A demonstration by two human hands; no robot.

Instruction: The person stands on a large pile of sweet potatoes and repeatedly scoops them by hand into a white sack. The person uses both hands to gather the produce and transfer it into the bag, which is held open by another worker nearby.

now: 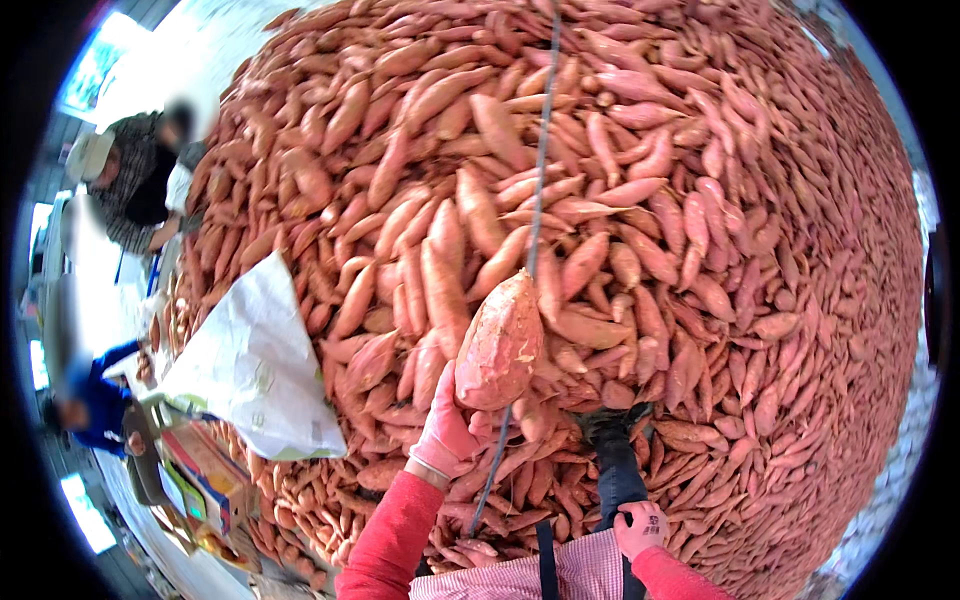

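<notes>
A large, thick sweet potato (502, 345) with flaking skin stands nearly upright in my left hand (450, 435). That hand wears a pink glove, and its fingers are wrapped round the lower end. My right hand (640, 530), gloved in pink too, is at my lap by the checked apron (590, 562). Its fingers are curled in, and whatever they may hold is hidden. Below and beyond both hands spreads a huge heap of sweet potatoes (690, 230). My dark-trousered leg (620, 470) reaches into the heap, its foot partly covered.
A thin grey strip (545, 130) runs down across the heap, behind the held sweet potato. To the left lie a white sack (255, 355) and a cardboard box (205, 470). Two people (135, 180) are at the heap's left edge, one in blue (100, 400).
</notes>
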